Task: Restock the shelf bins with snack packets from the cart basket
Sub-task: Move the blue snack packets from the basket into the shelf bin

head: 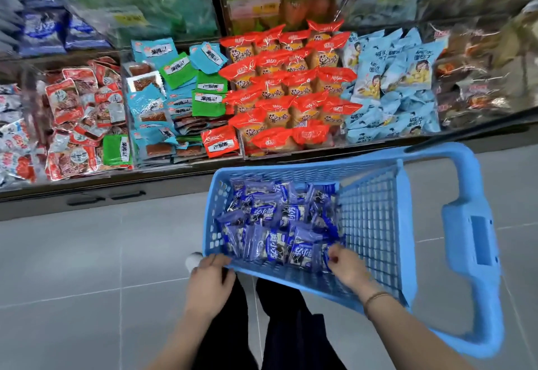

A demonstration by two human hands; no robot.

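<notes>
Along the low shelf, the far-left clear bin held red-and-silver foil sachets [75, 113] in a loose jumble. The next bin over was stacked with flat teal and green packets [174, 99], and one red packet [219, 141] leaned at its front right corner. The middle bin was packed with rows of orange-red wrapped cakes [291, 90]. To the right of those lay a heap of pale blue pillow bags [390, 84]. The last bin held brown packets [471, 84], too blurred for me to read. On the shelf above, at the left, dark blue bags [49, 29] sat in their own bin.

In front of the shelf, on the grey tiled floor [87, 253], stood the light-blue plastic mesh basket [369, 218] of the cart. The person's left hand [211, 279] was at its near left corner, with the fingers curled over the rim and gripping it. The dark blue snack packets [279, 224] lay piled in the left half of the basket, well apart from the bins, and none had left it.

The right hand [346, 267] was down inside the basket at the near right edge of that pile, a thin bracelet [375, 298] on its wrist. Its fingertips bent down onto the nearest packets, and I could not tell whether they had closed on one. The two hands were well apart, with the near rim of the basket running between them. Furthest right, the basket's broad blue handle [471, 224] looped round and stood out over the floor.
</notes>
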